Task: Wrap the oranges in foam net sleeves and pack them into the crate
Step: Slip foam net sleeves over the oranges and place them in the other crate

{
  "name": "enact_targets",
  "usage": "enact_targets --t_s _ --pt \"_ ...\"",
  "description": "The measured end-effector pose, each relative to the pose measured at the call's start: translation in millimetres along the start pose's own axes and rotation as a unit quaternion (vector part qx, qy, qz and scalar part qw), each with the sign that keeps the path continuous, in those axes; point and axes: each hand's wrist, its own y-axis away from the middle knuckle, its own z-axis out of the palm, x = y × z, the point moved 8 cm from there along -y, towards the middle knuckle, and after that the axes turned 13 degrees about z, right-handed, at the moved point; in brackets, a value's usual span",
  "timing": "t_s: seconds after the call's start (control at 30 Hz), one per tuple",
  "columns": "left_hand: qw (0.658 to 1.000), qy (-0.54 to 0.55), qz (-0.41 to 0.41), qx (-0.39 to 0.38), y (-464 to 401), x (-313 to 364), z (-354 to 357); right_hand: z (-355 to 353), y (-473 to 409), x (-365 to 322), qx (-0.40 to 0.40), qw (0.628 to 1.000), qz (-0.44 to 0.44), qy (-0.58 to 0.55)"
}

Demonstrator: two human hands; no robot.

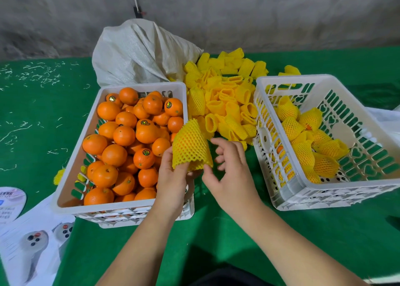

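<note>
Holding sleeved orange (190, 148), sleeve axis upright-tilted, left hand (173, 179).

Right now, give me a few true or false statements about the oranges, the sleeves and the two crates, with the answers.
1. The left hand holds a netted orange. True.
2. The right crate holds only bare oranges. False: its fruit is sleeved.
3. The loose sleeves lie between the crates. True.
4. The left crate is empty. False: it is full of bare oranges.
5. The right hand grips the sack. False: it is open beside the netted orange.
</note>
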Motion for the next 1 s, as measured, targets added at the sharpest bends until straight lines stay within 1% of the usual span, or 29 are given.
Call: enact_targets --t_s 0.07,0.2,0.23,0.27,0.3,0.33,0.37,0.4,0.43,0.47,0.5,0.57,0.63,0.7,0.73,0.8,0.83,0.87,0.9,0.97,1.0 --pt "1.0 -0.002 -0.002 -0.008 -0.2 -3.0 0.1 5.1 -6.1 7.7 -0.012 0.999 0.036 0.001" --pt "1.0 -0.013 0.013 0.009 -1.9 -4.0 -5.6 2.5 -9.7 12.9 0.011 1.0 0.001 0.012" --pt "1.0 -0.012 0.017 0.009 -2.0 -3.6 -5.5 4.3 -7.7 15.2 -0.004 1.0 0.003 0.0" --pt "1.0 -0.016 0.016 0.01 -2.1 -3.7 -6.2 7.2 -5.7 19.9 -0.035 0.998 0.028 -0.032" --pt "1.0 -0.022 0.014 0.012 -2.1 -4.2 -7.0 11.0 -4.1 25.5 -0.072 0.991 0.079 -0.081" --pt "0.999 -0.033 0.02 0.011 -2.4 -3.4 -8.5 14.2 -3.3 31.0 -0.105 0.974 0.145 -0.14" --pt "0.998 -0.053 0.041 0.001 -3.3 -0.5 -8.4 16.7 -3.6 35.9 -0.13 0.946 0.21 -0.21" --pt "0.993 -0.081 0.078 -0.023 -3.2 5.3 -6.3 19.9 -4.2 40.8 -0.154 0.91 0.264 -0.279" --pt "0.984 -0.116 0.119 -0.061 -1.6 11.7 -0.5 23.7 -5.3 43.2 -0.181 0.875 0.301 -0.332" --pt "0.97 -0.152 0.155 -0.107 1.6 15.2 6.9 26.1 -6.3 42.5 -0.203 0.85 0.319 -0.365" --pt "0.955 -0.186 0.177 -0.152 6.0 15.0 14.6 26.4 -7.2 41.9 -0.206 0.841 0.329 -0.376" --pt "0.926 -0.252 0.195 -0.205 13.0 9.8 26.2 20.3 -9.7 46.1 -0.16 0.857 0.342 -0.352" --pt "0.9 -0.309 0.217 -0.216 15.1 8.0 33.6 13.5 -10.0 53.7 -0.12 0.87 0.342 -0.336" --pt "0.88 -0.345 0.234 -0.226 15.2 9.7 41.5 9.9 -11.1 56.9 -0.126 0.883 0.316 -0.323" --pt "0.876 -0.352 0.224 -0.241 14.9 8.0 44.9 7.4 -12.4 57.1 -0.137 0.893 0.301 -0.306" --pt "0.882 -0.334 0.156 -0.294 13.7 -1.1 46.3 -6.0 -21.0 59.3 -0.137 0.915 0.276 -0.259" --pt "0.888 -0.31 0.12 -0.318 12.2 -3.9 42.2 -17.8 -28.8 62.5 -0.122 0.928 0.264 -0.234" --pt "0.893 -0.296 0.101 -0.322 7.7 -3.2 33.1 -33.2 -38.2 67.4 -0.096 0.94 0.253 -0.21" --pt "0.899 -0.298 0.1 -0.304 -0.9 0.2 18.7 -52.1 -48.9 74.9 -0.06 0.948 0.245 -0.192" --pt "0.904 -0.347 0.114 -0.221 -29.1 6.8 -23.7 -96.1 -69.0 95.2 0.036 0.955 0.238 -0.171" --pt "0.895 -0.391 0.106 -0.186 -45.9 4.6 -45.8 -118.0 -76.8 109.5 0.091 0.953 0.245 -0.153"
